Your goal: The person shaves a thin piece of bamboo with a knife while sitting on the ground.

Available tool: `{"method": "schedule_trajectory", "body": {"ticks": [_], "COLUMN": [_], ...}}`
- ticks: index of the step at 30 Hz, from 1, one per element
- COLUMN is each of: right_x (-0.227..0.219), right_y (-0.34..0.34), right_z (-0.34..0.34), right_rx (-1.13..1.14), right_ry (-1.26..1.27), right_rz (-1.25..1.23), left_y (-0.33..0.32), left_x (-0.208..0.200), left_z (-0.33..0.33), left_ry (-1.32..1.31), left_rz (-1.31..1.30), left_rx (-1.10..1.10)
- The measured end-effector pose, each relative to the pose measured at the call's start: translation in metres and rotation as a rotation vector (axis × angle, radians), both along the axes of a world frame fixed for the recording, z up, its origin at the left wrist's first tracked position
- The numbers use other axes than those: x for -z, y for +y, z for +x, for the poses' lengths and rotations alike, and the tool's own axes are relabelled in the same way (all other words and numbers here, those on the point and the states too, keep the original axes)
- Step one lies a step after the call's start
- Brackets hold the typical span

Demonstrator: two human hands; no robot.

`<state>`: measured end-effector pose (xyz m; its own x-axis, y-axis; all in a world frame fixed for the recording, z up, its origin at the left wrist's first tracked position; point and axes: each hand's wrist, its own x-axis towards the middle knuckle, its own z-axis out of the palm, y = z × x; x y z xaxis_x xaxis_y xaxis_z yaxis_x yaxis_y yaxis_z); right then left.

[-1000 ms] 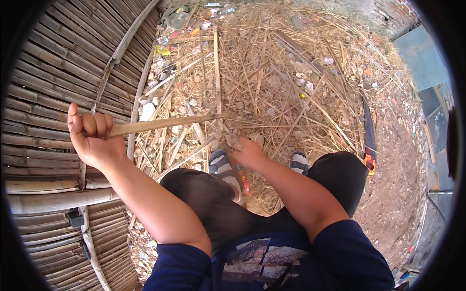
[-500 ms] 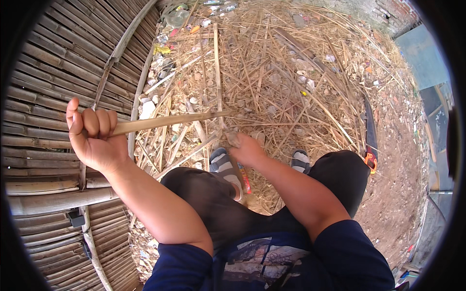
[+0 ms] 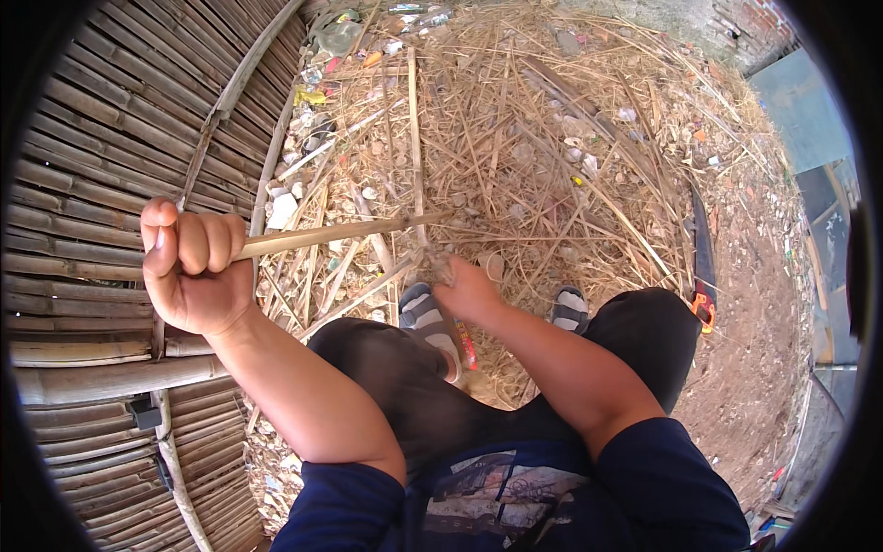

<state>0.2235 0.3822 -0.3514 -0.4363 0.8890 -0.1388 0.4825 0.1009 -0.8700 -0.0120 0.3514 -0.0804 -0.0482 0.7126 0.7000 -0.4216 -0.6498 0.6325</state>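
Observation:
A flat, pale bamboo strip (image 3: pixel 322 236) slants across on the left, its far end darker and above the litter. My left hand (image 3: pixel 198 267) is raised beside the bamboo wall, fingers closed round the near end of that strip. Low in front of my left foot, my right hand (image 3: pixel 467 290) is closed at the near end of a long, thin bamboo stick (image 3: pixel 414 138). This stick runs away from me over the ground, and the strip crosses it close to my right hand. The fingertips of my right hand are partly hidden.
A bamboo-slat wall (image 3: pixel 101 184) stands along my left. Bamboo splinters and litter (image 3: pixel 524 166) cover the ground ahead. A handsaw (image 3: pixel 704 258) with an orange handle lies at right, beside bare earth (image 3: pixel 745 368). My sandalled feet (image 3: pixel 423 313) stand among the scraps.
My left hand has moved slightly right and down, and the strip has shifted with it. My right hand stays almost in place, still closed.

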Motion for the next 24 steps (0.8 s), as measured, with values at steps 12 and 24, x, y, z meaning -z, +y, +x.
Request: {"method": "schedule_trajectory", "body": {"ticks": [12,24], "right_x": [0.006,-0.031], "right_y": [0.007,0.031], "right_z": [0.011,0.009], "right_rx": [0.023,-0.198], "right_ry": [-0.071,0.074], "right_rz": [-0.002,-0.159], "left_y": [-0.004,-0.002], "left_x": [-0.004,-0.004], "left_z": [0.004,0.014], "left_ry": [0.046,0.099], "left_rz": [-0.018,0.009], "left_rx": [0.095,0.268]}}
